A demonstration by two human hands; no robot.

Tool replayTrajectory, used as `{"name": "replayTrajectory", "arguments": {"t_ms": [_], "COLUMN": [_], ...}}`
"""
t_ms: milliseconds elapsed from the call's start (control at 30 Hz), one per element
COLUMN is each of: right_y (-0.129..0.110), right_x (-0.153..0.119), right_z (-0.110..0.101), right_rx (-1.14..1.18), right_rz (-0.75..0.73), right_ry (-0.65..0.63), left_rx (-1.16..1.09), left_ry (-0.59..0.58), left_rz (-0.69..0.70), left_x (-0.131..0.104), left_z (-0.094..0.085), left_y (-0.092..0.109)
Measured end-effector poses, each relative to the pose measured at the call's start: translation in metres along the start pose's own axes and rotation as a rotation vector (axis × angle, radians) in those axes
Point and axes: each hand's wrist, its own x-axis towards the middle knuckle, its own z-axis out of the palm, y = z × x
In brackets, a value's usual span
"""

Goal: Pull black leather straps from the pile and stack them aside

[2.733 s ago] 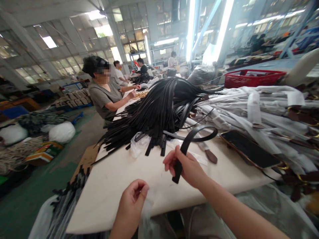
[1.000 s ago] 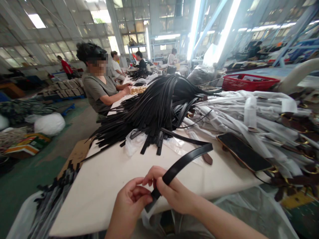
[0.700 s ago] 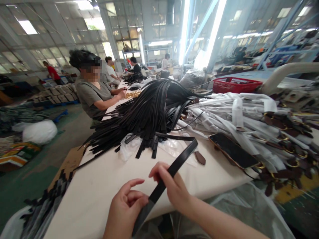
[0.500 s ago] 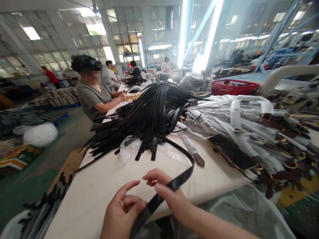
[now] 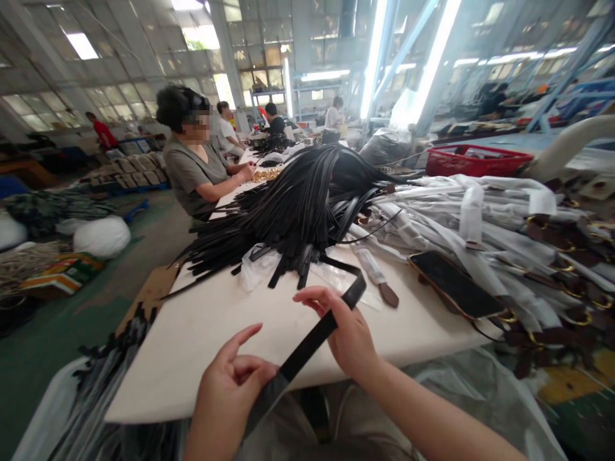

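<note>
Both of my hands hold one black belt strap (image 5: pixel 314 336) over the near edge of the white table (image 5: pixel 202 339). My left hand (image 5: pixel 230 390) pinches its lower end, which sits inside a thin clear plastic sleeve. Higher up, my right hand (image 5: pixel 343 330) grips the strap, which bends back toward a big heap of black straps (image 5: pixel 298 211) in the middle of the table.
Belts wrapped in pale sleeves (image 5: pixel 480 218) pile up on the right, with a dark phone (image 5: pixel 454 285) lying in front of them. A red basket (image 5: pixel 475 160) stands behind. A person in a grey shirt (image 5: pixel 192 166) works at the table's left side; others sit farther back.
The strap has slid further down into the sleeve between my hands. My right hand has shifted up along it, and the strap's loop toward the heap has shortened.
</note>
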Motion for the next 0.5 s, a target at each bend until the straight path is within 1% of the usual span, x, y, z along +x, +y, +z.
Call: {"name": "replayTrajectory", "arguments": {"t_ms": [33, 100, 133, 167, 200, 233, 300, 333, 367, 400, 500], "right_y": [-0.002, -0.006, -0.008, -0.012, -0.016, -0.022, -0.034, -0.039, -0.042, -0.043, -0.031], "right_x": [-0.001, -0.005, -0.006, -0.006, -0.004, 0.001, 0.016, 0.024, 0.031, 0.036, 0.035], "right_z": [0.003, 0.013, 0.017, 0.022, 0.025, 0.028, 0.035, 0.04, 0.046, 0.053, 0.079], "right_rx": [-0.095, -0.25, -0.282, -0.272, -0.218, -0.131, 0.049, 0.095, 0.092, 0.044, -0.193], "right_rz": [-0.034, -0.074, -0.086, -0.084, -0.057, -0.007, 0.073, 0.077, 0.062, 0.036, 0.007], "right_ry": [-0.089, -0.337, -0.433, -0.49, -0.493, -0.448, -0.307, -0.263, -0.261, -0.296, -0.511], "left_rx": [-0.009, -0.057, -0.082, -0.104, -0.121, -0.13, -0.12, -0.102, -0.091, -0.086, -0.088], "left_ry": [-0.003, 0.013, 0.032, 0.055, 0.077, 0.098, 0.127, 0.143, 0.165, 0.185, 0.281], "left_rz": [0.006, 0.024, 0.041, 0.06, 0.078, 0.1, 0.148, 0.171, 0.196, 0.225, 0.334], "left_x": [-0.001, -0.004, -0.006, -0.007, -0.009, -0.01, -0.011, -0.011, -0.011, -0.01, -0.01], "left_z": [-0.001, -0.001, -0.002, -0.003, -0.004, -0.007, -0.015, -0.02, -0.024, -0.028, -0.038], "left_y": [0.001, 0.005, 0.008, 0.011, 0.014, 0.017, 0.022, 0.025, 0.028, 0.031, 0.042]}}
